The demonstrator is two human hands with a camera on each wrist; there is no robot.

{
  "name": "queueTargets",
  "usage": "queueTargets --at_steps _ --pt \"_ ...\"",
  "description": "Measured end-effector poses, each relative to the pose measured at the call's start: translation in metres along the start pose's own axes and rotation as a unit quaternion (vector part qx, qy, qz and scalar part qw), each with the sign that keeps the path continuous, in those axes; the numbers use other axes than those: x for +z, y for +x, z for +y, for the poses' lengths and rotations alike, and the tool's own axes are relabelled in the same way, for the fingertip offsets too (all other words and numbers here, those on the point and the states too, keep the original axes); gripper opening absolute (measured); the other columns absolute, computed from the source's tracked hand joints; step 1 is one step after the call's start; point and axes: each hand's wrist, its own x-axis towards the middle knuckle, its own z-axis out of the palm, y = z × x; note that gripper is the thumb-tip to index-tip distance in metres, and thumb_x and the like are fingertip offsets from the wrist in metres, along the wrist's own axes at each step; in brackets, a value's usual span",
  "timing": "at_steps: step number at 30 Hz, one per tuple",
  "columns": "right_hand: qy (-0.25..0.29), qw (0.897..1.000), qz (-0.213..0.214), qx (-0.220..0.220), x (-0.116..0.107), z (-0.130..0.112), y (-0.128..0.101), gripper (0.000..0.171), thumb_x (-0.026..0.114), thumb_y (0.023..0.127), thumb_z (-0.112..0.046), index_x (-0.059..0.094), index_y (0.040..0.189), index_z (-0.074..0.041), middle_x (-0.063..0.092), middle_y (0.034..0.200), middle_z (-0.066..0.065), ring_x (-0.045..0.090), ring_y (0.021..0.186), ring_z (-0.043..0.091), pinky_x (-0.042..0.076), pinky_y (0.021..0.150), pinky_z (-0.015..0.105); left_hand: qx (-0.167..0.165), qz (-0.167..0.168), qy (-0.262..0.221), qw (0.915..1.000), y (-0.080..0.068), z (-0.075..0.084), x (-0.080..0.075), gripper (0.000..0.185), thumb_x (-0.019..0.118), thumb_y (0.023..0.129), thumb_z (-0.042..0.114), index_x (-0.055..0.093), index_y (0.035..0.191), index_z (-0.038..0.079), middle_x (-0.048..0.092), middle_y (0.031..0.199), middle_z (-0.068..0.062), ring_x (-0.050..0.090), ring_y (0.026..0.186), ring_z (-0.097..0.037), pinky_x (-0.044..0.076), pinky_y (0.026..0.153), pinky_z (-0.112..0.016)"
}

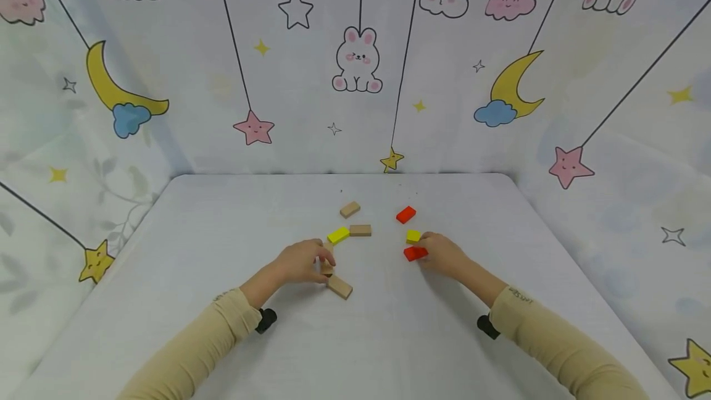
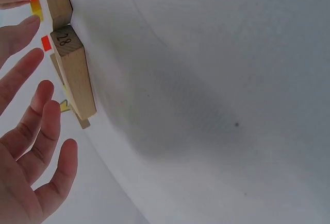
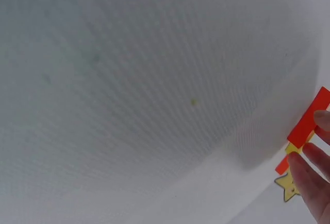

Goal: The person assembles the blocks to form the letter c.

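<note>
- Blocks lie on the white surface (image 1: 222,252). The left hand (image 1: 300,261) covers most of one plain wood block (image 1: 326,268), so how its fingers hold it is hard to see.
- Another plain block (image 1: 339,287) lies flat just beside it, long side slanting toward the right.
- Right hand (image 1: 444,255) has fingertips on a red block (image 1: 415,253) and touches a small yellow block (image 1: 413,236). Its grip is partly hidden.
- Count: four plain wood, two yellow, two red.
</note>
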Motion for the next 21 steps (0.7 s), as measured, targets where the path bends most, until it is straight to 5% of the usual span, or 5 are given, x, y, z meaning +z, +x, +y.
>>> queueTargets --at_steps 21 --pt "0.023 0.999 -0.046 -0.014 0.007 -0.036 -0.003 0.017 0.066 0.078 0.005 0.071 0.093 -0.001 0.065 0.088 0.006 0.060 0.085 0.021 0.050 0.077 0.032 -0.010 0.000 0.032 0.9994 0.004 0.003 0.008 0.020 0.077 0.072 0.022 0.072 0.091 0.018 0.053 0.084 0.004 0.046 0.070 -0.009 0.041 0.058 -0.025"
